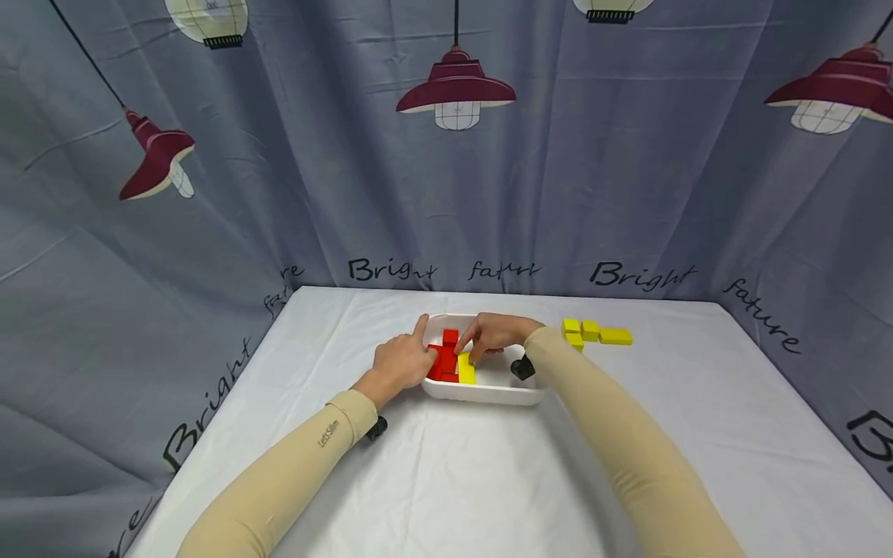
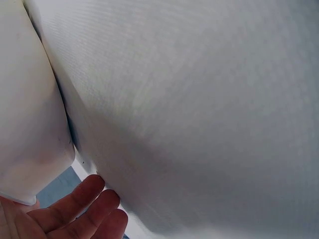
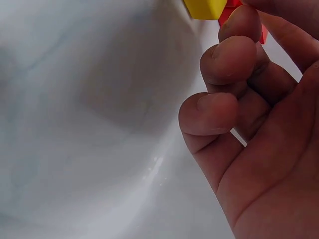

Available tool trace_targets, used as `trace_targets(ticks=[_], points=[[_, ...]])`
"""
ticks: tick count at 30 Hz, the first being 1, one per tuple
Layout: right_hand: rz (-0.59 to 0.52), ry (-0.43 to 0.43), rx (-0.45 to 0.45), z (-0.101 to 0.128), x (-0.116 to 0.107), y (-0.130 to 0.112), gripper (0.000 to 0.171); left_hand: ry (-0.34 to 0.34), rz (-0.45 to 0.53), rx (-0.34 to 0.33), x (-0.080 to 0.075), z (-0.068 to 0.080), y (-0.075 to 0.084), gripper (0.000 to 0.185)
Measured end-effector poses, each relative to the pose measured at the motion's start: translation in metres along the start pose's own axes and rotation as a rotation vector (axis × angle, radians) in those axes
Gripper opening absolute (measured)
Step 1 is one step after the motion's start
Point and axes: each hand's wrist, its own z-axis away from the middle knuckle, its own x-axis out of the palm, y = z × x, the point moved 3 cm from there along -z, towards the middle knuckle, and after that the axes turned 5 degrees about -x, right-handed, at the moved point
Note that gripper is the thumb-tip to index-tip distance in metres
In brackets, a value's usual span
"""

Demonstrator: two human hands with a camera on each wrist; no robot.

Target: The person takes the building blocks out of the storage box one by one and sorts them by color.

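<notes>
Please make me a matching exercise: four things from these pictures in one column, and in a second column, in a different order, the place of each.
Things:
1. red blocks
2. loose yellow blocks
3. white tray
4. left hand

Places:
A. on the cloth, to the right of the tray, apart from it
B. at the tray's left rim, against the red blocks
C. inside the tray, on its left side
D. on the white cloth, in the middle of the table

Pairs: 1-C, 2-A, 3-D, 4-B
</notes>
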Motion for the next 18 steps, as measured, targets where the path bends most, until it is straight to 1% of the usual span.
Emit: trace_targets(ticks=[7,15,18], points=[[0.013,0.009,-0.006,0.007,-0.002,0.004,0.032,0.012,-0.004,0.013,0.000,0.000,0.001,0.069],[0.015,0.025,0.031,0.016,-0.007,0.013,0.030,0.009,-0.002,0.003,0.000,0.000,0.003,0.071],[0.017,0.015,0.033,0.017,-0.007,0.015,0.029,0.009,-0.003,-0.004,0.001,0.000,0.001,0.071]])
